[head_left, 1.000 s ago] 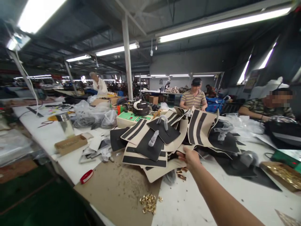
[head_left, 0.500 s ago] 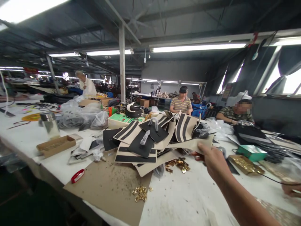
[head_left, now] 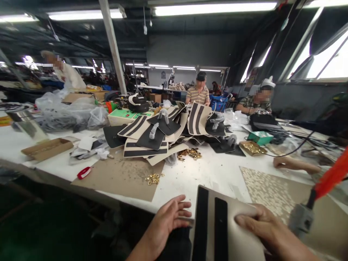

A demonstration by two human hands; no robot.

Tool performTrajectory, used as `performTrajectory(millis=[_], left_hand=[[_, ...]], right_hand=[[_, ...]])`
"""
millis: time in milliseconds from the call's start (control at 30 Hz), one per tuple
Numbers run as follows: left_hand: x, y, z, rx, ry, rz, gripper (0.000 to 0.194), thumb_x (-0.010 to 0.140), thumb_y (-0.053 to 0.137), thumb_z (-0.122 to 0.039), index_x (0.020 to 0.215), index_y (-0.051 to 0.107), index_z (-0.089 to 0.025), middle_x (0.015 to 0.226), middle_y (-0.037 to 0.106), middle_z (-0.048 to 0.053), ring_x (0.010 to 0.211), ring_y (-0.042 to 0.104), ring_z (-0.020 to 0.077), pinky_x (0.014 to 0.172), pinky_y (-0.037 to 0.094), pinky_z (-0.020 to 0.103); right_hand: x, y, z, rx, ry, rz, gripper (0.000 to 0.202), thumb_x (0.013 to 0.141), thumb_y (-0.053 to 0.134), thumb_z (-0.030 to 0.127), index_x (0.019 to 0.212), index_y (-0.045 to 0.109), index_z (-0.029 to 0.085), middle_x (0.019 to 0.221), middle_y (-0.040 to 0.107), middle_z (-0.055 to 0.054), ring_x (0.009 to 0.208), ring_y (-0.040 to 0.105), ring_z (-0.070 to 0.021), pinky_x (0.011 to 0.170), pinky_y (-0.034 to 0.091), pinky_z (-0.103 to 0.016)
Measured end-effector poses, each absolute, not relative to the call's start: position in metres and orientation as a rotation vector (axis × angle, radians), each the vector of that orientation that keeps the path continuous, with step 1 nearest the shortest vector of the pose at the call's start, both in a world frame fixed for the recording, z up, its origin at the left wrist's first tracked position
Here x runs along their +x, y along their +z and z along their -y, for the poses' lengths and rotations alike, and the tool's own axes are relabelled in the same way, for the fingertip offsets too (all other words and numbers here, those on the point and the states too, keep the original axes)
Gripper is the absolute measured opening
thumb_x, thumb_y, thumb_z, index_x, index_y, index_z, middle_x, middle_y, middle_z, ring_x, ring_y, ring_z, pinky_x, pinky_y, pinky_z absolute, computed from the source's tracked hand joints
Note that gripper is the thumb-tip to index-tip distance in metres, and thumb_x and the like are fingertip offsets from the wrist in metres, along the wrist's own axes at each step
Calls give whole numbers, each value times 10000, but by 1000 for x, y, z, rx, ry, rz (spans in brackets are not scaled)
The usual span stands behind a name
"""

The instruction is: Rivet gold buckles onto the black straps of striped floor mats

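My right hand grips the right side of a beige panel with black stripes, thumb on its face, at the table's front edge. Just left of that panel is my left hand, its fingers spread and nothing seen in them. Further back lies a heap of striped and black panels, some with clear plastic wrapping on them. Gold metal clasps lie beside the heap, and small gold rings rest on a brown board.
A red-handled tool and a cardboard tray are at the left. At the right are a green box, a speckled sheet, another person's hand and a grey device with a red part.
My right hand has drawn the striped panel from the heap back to the table's front edge. My left hand has come into view. The camera has tilted down.
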State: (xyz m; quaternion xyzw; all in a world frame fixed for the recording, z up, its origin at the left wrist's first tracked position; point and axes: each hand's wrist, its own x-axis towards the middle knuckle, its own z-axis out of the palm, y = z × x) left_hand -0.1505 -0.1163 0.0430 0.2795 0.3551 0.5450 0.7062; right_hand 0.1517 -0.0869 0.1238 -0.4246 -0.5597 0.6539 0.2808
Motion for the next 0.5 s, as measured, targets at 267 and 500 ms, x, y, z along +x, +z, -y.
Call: performTrajectory(millis=[267, 500], left_hand=[[-120, 55, 142, 723, 1417, -738, 858, 633, 940, -525, 1361, 629, -194, 1318, 683, 181, 1219, 635, 403, 990, 509, 462], [-153, 61, 163, 752, 1223, -801, 599, 614, 896, -628, 927, 804, -126, 857, 760, 140, 834, 731, 352, 810, 556, 447]], right_hand=[[103, 118, 81, -1032, 2084, 1566, 419, 744, 823, 579, 838, 773, 174, 710, 705, -52, 568, 582, -153, 535, 430, -239], [37, 91, 23, -1007, 1830, 1446, 665, 816, 583, 799, 1050, 773, 206, 737, 679, -60, 556, 592, -185, 519, 484, -300]])
